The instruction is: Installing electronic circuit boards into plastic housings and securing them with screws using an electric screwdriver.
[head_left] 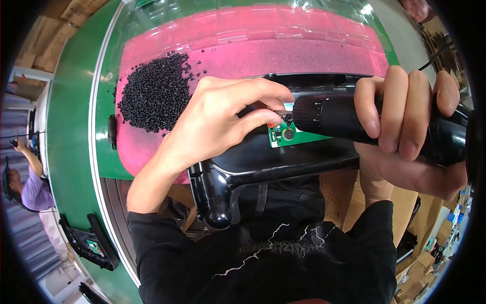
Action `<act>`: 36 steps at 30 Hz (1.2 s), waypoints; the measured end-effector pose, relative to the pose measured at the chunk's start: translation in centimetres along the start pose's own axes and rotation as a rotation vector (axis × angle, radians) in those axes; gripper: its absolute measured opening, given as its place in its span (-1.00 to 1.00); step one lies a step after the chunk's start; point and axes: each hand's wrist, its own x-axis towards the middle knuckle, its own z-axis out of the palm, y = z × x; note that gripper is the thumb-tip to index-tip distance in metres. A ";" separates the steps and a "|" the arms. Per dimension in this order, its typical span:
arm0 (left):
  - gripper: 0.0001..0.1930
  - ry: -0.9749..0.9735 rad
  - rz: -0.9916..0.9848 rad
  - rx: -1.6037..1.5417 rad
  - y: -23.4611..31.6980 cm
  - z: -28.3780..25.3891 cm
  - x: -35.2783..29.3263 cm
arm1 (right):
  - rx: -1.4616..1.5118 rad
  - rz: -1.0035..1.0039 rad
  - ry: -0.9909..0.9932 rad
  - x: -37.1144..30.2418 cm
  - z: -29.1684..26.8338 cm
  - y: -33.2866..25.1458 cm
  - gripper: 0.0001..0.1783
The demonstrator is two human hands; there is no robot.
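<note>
My right hand [405, 114] is wrapped round a thick black electric screwdriver [324, 115], which lies level and points left. At its tip, the thumb and forefinger of my left hand [223, 106] close in a pinch around the metal bit. Whatever small piece sits between those fingertips is mostly hidden. Just below the tip is a green circuit board [309, 138] with a round component and a red part. The board rests in a glossy black plastic housing [283, 164] with a rounded arm at its near left, close to my body.
A heap of small black screws [154, 93] lies on the pink mat [243, 58], left of my hands. Beside it is a small black tool [112, 131]. Another black housing with a board [91, 245] lies on the green table [71, 142]. A person in purple [35, 192] works at far left.
</note>
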 end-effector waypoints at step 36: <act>-0.55 -0.341 -0.040 0.415 -1.6 2.0 0.1 | -0.245 0.283 -0.069 -0.9 -5.7 0.3 -0.44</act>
